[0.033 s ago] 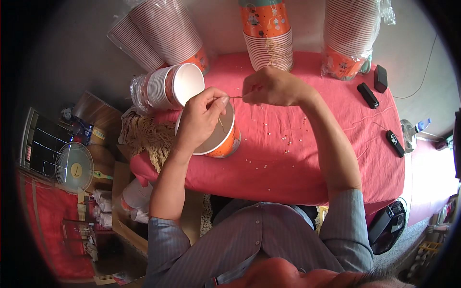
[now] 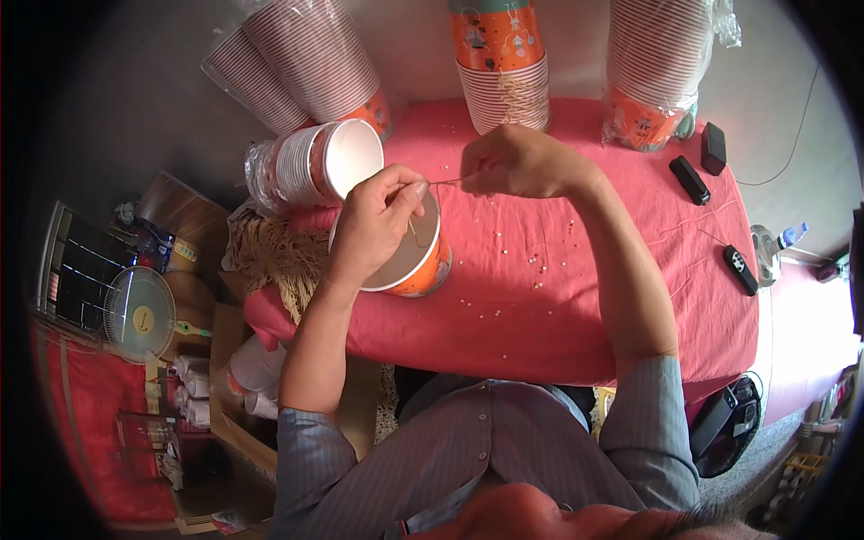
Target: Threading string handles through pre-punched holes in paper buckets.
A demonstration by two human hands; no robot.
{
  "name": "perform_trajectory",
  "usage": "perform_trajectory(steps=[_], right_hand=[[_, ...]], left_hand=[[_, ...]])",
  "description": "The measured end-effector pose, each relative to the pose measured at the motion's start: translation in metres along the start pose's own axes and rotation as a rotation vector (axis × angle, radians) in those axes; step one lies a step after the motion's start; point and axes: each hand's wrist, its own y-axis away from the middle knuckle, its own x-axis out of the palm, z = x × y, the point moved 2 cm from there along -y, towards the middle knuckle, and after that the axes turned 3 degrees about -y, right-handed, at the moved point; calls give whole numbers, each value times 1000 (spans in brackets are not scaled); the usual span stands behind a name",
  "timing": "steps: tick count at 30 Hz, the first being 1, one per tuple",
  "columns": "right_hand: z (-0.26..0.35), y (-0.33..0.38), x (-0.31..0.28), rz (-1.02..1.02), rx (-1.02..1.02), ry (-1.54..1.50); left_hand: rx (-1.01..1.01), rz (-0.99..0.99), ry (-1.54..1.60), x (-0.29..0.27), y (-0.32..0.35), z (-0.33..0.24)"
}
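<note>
The left hand (image 2: 378,220) and right hand (image 2: 517,162) each pinch an end of a thin string (image 2: 443,182) above the orange paper cup (image 2: 409,261); threading looks unfinished, with stacked cups waiting behind.

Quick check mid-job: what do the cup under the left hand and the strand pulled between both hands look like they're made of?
The cup looks like coated paper: matte white inside, rolled rim, printed orange outside. The strand stretched between the left hand and right hand looks like thin cord or wire; it is too fine to say which.
</note>
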Motion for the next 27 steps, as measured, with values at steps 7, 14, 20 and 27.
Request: perform_trajectory(steps=[7, 14, 20, 27], right_hand=[[25, 12, -6, -191, -39, -198], [46, 18, 2, -284, -153, -38], [52, 22, -1, -338, -159, -60], [60, 30, -5, -429, -222, 57]], left_hand=[[49, 11, -74, 4, 7, -4], [235, -99, -151, 15, 6, -35], [271, -204, -125, 22, 9, -40], [292, -205, -216, 23, 15, -30]])
